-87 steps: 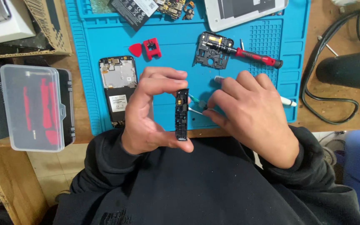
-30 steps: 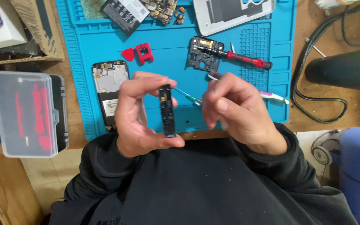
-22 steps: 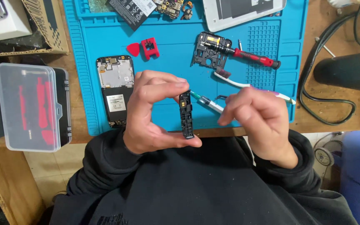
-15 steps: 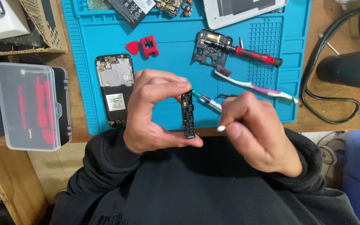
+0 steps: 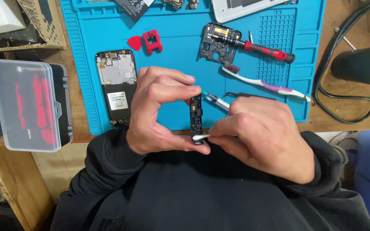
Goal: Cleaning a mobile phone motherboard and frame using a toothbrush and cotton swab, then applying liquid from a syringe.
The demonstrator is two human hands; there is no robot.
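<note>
Hands meet just past the near edge of the blue mat (image 5: 86,85), above the dark sleeves. The left hand (image 5: 159,113) curls into a C, thumb below and fingers above, pinching a narrow black phone part (image 5: 195,117) upright by its two ends. The right hand (image 5: 264,139), knuckles up, closes its fingertips on a cotton swab (image 5: 201,137) whose white tip touches the part's lower end. Beyond, on the mat, lie a syringe (image 5: 214,100), tweezers (image 5: 247,95) and a toothbrush (image 5: 264,83). An opened phone (image 5: 116,85) lies toward the left edge. Farther back rest a red screwdriver (image 5: 264,49) across a black frame (image 5: 217,42), and a red pick (image 5: 134,42).
</note>
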